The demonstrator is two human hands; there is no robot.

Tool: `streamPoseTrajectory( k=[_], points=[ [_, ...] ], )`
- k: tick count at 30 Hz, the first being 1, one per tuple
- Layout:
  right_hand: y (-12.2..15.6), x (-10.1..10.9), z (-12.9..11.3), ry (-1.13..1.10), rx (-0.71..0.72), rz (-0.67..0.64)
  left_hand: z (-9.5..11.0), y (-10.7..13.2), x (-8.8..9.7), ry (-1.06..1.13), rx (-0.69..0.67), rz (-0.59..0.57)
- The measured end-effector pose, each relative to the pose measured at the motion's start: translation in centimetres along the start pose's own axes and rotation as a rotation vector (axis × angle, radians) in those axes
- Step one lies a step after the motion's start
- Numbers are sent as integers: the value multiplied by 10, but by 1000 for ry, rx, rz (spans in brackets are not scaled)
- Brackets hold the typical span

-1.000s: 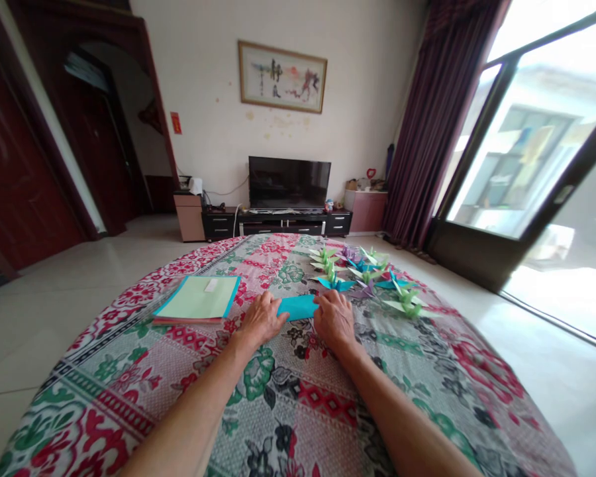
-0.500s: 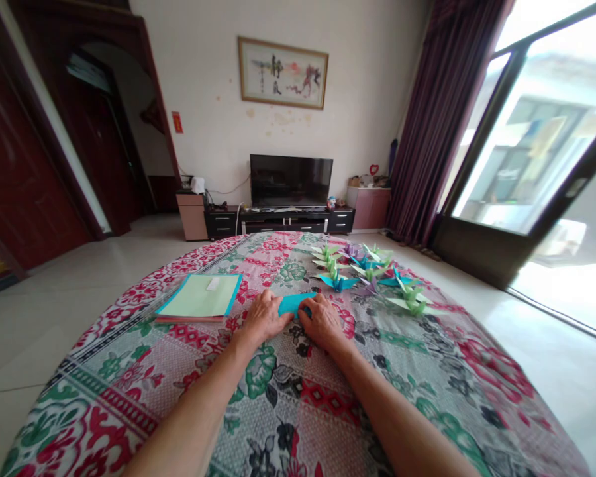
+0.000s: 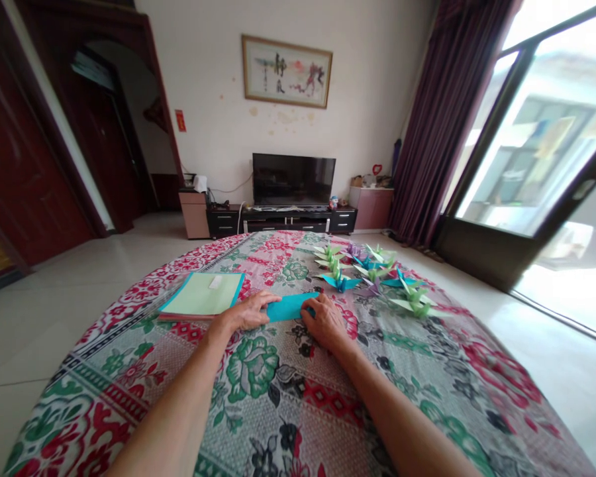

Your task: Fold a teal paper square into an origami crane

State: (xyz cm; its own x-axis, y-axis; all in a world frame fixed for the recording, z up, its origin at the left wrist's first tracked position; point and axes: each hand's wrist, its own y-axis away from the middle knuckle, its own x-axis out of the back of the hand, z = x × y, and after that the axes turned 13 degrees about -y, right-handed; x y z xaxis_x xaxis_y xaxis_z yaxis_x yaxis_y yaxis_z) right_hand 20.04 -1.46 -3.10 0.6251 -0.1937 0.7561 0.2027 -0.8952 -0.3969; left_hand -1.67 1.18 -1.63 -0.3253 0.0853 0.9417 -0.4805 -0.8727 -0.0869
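A blue folded sheet of paper, a long narrow rectangle, lies flat on the flowered tablecloth in front of me. My left hand grips its left end, thumb at the near edge and fingers at the far edge. At the other end, the curled fingers of my right hand press on the paper and cover part of it. To the left sits a stack of coloured paper, pale green on top with a blue border showing. A small white piece rests on that stack.
Several folded paper cranes in green, blue and purple stand at the right back of the round table, beyond my right hand. The patterned tablecloth covers the table. Farther off are a television and a low cabinet.
My left hand has slid left along the blue paper to its left end, uncovering more of it. My right hand stays at the right end. The view has shifted slightly.
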Motion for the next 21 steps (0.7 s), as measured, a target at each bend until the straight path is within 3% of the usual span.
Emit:
streamPoseTrajectory(
  k=[12, 17, 21],
  points=[
    [6, 0, -2, 43, 89, -18, 11, 3, 3, -11, 77, 29],
    [6, 0, -3, 86, 90, -18, 30, -5, -10, -305, -40, 252],
    [6, 2, -6, 107, 92, -17, 42, -6, -17, -314, -167, 271]
  ],
)
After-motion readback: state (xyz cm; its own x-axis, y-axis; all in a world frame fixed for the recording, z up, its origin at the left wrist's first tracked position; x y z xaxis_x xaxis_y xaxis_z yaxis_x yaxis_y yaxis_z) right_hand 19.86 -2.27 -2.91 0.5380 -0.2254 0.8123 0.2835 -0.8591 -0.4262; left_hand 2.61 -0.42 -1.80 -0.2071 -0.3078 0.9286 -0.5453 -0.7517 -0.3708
